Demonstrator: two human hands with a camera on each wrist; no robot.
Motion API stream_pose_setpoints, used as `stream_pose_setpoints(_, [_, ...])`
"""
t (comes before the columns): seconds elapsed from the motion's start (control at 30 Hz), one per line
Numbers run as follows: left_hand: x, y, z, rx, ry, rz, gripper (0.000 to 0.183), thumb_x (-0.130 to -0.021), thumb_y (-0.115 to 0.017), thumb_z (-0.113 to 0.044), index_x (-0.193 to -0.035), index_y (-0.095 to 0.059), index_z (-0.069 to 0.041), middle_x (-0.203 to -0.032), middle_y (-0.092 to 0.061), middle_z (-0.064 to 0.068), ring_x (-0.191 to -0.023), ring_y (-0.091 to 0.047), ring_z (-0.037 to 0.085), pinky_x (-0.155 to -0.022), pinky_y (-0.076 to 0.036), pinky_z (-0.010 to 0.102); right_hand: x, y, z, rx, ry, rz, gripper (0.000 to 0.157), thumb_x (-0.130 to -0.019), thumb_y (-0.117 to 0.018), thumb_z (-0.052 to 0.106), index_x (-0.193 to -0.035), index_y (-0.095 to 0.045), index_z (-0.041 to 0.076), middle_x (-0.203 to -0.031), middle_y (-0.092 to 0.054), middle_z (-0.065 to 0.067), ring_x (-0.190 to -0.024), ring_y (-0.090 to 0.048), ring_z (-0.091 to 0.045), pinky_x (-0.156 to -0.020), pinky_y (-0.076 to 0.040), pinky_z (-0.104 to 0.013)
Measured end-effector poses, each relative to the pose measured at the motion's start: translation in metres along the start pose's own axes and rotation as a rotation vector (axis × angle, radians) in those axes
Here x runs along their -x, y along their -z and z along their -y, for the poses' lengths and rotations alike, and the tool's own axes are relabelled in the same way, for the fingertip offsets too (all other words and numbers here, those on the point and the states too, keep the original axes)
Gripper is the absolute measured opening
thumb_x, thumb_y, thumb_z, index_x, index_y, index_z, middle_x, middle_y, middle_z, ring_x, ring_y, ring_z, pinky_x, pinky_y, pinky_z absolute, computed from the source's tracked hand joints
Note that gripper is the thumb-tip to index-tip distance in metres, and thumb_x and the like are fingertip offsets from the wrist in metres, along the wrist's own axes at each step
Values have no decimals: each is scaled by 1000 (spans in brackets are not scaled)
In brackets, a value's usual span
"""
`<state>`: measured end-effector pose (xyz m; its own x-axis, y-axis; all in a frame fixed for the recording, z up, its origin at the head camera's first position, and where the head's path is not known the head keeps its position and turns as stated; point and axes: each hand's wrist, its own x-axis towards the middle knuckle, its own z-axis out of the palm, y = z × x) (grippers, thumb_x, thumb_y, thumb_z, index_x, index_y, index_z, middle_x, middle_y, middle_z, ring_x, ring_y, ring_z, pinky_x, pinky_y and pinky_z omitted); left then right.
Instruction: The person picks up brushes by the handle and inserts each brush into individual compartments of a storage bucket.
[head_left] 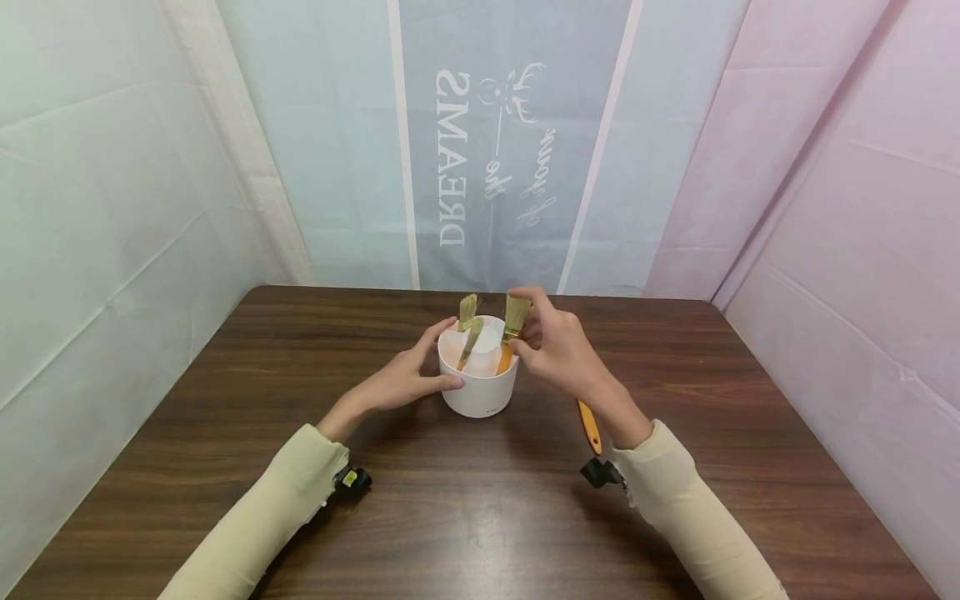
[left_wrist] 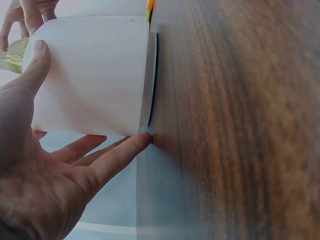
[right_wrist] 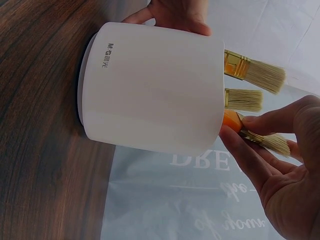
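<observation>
A round white pen holder (head_left: 478,400) with inner dividers stands upright near the table's far edge. My left hand (head_left: 401,379) holds its left side, thumb on the front wall and fingers spread round the back. My right hand (head_left: 558,342) pinches a paintbrush (head_left: 516,317) at the holder's right side, between thumb and fingers. Its bristles point up, and its orange handle (right_wrist: 231,120) goes down behind the rim. Two other paintbrushes stand bristles up in the holder, one brush (head_left: 468,307) farther back and one brush (head_left: 472,340) leaning nearer the front; their lower handles are hidden by the wall.
Another orange-handled brush (head_left: 589,427) lies on the dark wooden table (head_left: 480,517), partly covered by my right forearm. Small black devices (head_left: 352,481) are strapped at both wrists. Cloth curtains (head_left: 345,167) with printed lettering hang behind the table and along both sides.
</observation>
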<state>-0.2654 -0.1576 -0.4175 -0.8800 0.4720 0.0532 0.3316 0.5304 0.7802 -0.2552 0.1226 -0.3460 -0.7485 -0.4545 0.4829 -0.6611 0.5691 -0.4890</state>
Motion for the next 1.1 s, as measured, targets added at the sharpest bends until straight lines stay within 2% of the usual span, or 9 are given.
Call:
stream_pose_setpoints(0.13, [-1, 0, 1, -1, -3, 0, 100, -92, -75, -52, -165, -8, -41, -162, -41, 15, -148, -43, 34, -115, -39, 63, 0, 0, 0, -2, -1, 5, 68, -89, -76, -2, -147, -44, 11, -93, -70, -7, -79, -72, -16, -69, -61, -29])
stream_pose_setpoints(0.4, [0, 0, 1, 6, 7, 0, 97, -92, -75, -52, -161, -7, -52, -158, -46, 15, -143, -50, 33, -114, -41, 60, 0, 0, 0, -2, -5, 7, 68, -89, -77, -2, -147, -44, 12, -93, -70, -7, -79, -72, -15, -69, -60, -29])
stream_pose_setpoints(0.6, [1, 0, 0, 10, 3, 2, 98, -92, -75, -51, -163, -7, -48, -157, -47, 15, -140, -53, 33, -113, -43, 60, 0, 0, 0, 3, -4, 7, 68, -89, -77, -1, -147, -44, 11, -93, -70, -7, -79, -72, -16, -69, -60, -29])
stream_pose_setpoints(0.77, [0, -1, 0, 11, 4, 0, 97, -92, -75, -51, -162, -7, -51, -157, -47, 14, -141, -52, 33, -113, -43, 60, 0, 0, -1, 6, -4, 5, 68, -88, -78, -1, -147, -44, 9, -92, -70, -7, -79, -72, -16, -68, -60, -30])
stream_pose_setpoints(1.1, [0, -1, -1, 14, 8, 5, 99, -92, -75, -51, -164, -7, -46, -158, -46, 15, -142, -52, 34, -113, -42, 61, 0, 0, -1, 1, -3, 6, 68, -88, -78, 0, -146, -44, 10, -92, -70, -7, -79, -72, -16, -69, -61, -29])
